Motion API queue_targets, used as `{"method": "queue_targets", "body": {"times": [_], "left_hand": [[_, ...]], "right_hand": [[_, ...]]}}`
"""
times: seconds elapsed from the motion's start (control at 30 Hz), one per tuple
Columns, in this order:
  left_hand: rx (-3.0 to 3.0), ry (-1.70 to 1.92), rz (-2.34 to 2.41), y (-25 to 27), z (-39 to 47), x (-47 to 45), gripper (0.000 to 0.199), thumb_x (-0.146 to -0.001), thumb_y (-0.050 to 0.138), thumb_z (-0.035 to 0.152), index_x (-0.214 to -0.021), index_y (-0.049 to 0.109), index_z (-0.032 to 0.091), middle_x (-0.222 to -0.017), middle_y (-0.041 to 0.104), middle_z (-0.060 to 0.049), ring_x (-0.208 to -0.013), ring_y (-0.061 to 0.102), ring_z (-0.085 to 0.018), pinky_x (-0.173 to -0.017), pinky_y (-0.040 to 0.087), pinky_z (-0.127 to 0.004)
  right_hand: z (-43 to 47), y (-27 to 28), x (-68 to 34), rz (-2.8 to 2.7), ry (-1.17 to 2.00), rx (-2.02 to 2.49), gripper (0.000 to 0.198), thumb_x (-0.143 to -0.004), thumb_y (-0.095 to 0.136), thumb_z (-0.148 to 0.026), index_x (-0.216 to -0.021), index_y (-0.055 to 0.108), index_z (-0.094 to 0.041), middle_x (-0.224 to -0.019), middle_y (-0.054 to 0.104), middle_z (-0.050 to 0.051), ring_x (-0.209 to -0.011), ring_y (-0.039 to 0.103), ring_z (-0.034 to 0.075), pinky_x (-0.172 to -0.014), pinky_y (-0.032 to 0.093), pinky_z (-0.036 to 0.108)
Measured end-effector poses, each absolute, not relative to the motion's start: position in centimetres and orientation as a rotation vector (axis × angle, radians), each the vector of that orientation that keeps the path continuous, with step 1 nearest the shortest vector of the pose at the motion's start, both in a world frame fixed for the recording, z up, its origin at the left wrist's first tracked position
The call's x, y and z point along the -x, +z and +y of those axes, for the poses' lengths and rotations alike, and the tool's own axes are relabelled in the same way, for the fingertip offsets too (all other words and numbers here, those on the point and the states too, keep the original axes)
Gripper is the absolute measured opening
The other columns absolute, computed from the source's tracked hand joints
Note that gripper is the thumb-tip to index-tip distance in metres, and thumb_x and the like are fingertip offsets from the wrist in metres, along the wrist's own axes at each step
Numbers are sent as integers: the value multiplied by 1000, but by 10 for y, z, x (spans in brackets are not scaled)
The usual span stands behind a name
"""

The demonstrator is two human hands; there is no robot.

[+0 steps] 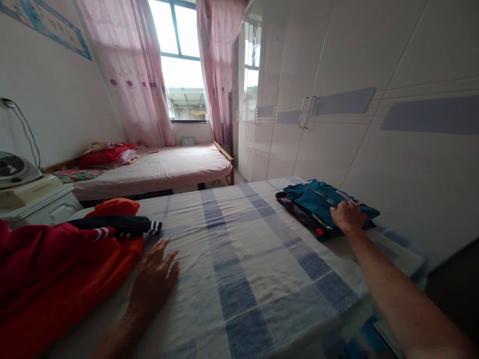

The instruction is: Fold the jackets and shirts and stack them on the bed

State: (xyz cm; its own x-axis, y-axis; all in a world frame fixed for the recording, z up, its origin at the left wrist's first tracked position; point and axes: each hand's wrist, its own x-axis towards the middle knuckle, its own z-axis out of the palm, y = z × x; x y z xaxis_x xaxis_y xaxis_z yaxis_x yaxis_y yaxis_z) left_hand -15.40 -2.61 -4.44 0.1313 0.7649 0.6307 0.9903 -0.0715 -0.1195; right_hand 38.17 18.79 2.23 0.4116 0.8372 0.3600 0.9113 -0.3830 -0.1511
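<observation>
My left hand point(152, 279) is over the checked bedsheet point(194, 279), its fingers spread and nothing in them. Just left of it lie an orange garment point(108, 269) and a dark red garment point(48, 264), with a navy sleeve point(123, 225) with white stripes across them. On the right side of the bed, my right hand point(349, 217) rests on a folded teal jacket point(310, 192), fingers curled on the cloth by its zip. Dark folded clothing point(299, 213) with a small red patch shows beneath the jacket. My right fingertips are partly hidden.
Behind stands a second bed point(175, 162) with a pink sheet and red bedding point(107, 155). A white wardrobe point(344, 60) lines the right side. At left, a fan point(17, 169) stands on a white cabinet point(48, 209). Pink curtains point(130, 65) flank the window.
</observation>
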Motion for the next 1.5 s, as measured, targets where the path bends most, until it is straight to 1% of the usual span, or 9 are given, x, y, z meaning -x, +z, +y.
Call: {"method": "queue_targets", "body": {"times": [0.13, 0.3, 0.5, 0.67, 0.8, 0.97, 1.23, 1.4, 1.5], "left_hand": [[1884, -559, -1664, -46, -23, 153, 33, -85, 43, 27, -103, 66, 12, -132, 48, -19, -124, 45, -35, -98, 44, -50], [1874, -566, -1674, -46, -23, 155, 32, -84, 44, 26, -101, 67, 11, -130, 50, -20, -121, 48, -34, -98, 45, -49], [1898, -586, -1765, -46, -23, 158, 33, -84, 45, 25, -102, 68, 10, -130, 51, -20, -121, 48, -34, -99, 44, -49], [1901, -614, -1857, -46, -22, 159, 34, -83, 45, 25, -102, 68, 10, -128, 52, -20, -119, 50, -34, -98, 45, -48], [1903, -632, -1892, -45, -22, 159, 34, -82, 45, 25, -101, 69, 10, -127, 53, -20, -118, 50, -34, -99, 44, -48], [1905, -681, -1938, -45, -22, 159, 33, -81, 46, 26, -102, 68, 12, -129, 53, -18, -119, 50, -34, -100, 44, -48], [1858, -1051, -1982, -37, -25, 156, 40, -88, 40, 37, -117, 58, 16, -134, 49, -14, -125, 46, -30, -103, 39, -48], [1682, -1529, -2091, -30, -28, 162, 47, -94, 24, 41, -122, 51, 15, -127, 54, -14, -123, 47, -25, -107, 35, -46], [1593, -1626, -2088, -27, -31, 165, 47, -94, 26, 43, -120, 52, 14, -122, 56, -14, -119, 50, -24, -106, 36, -44]], "right_hand": [[197, 27, -384, -1630, -184, 2432, 38, -83, 43, -31, -102, 65, -6, -102, 64, 24, -102, 60, 35, -82, 47, 47], [197, 28, -383, -1691, -247, 2384, 45, -84, 44, -31, -116, 58, -4, -121, 55, 27, -111, 54, 38, -83, 47, 49], [210, 38, -393, -1760, -125, 2412, 34, -74, 56, -33, -96, 68, -9, -97, 67, 22, -95, 63, 35, -76, 50, 44], [208, 30, -394, -1737, -175, 2372, 39, -73, 51, -40, -93, 68, -10, -95, 67, 23, -89, 63, 36, -71, 49, 44], [193, 33, -383, -1629, -238, 2212, 29, -70, 50, -42, -83, 62, -18, -76, 64, 11, -70, 60, 28, -59, 43, 36], [167, 81, -311, -1586, -274, 1566, 18, -66, 56, -31, -65, 40, -23, -56, 42, -4, -55, 41, 14, -57, 32, 28], [88, 119, -133, -1720, 271, 756, 24, -69, 56, -19, -62, 33, -22, -60, 34, -7, -57, 32, 9, -55, 30, 23], [49, 100, -96, -2327, 753, 531, 11, -74, 62, -27, -82, 57, -21, -82, 60, -2, -71, 53, 12, -65, 42, 24], [66, 88, -118, -2235, 681, 736, 15, -80, 56, -31, -90, 61, -20, -93, 66, 2, -80, 60, 15, -72, 46, 27]]}}
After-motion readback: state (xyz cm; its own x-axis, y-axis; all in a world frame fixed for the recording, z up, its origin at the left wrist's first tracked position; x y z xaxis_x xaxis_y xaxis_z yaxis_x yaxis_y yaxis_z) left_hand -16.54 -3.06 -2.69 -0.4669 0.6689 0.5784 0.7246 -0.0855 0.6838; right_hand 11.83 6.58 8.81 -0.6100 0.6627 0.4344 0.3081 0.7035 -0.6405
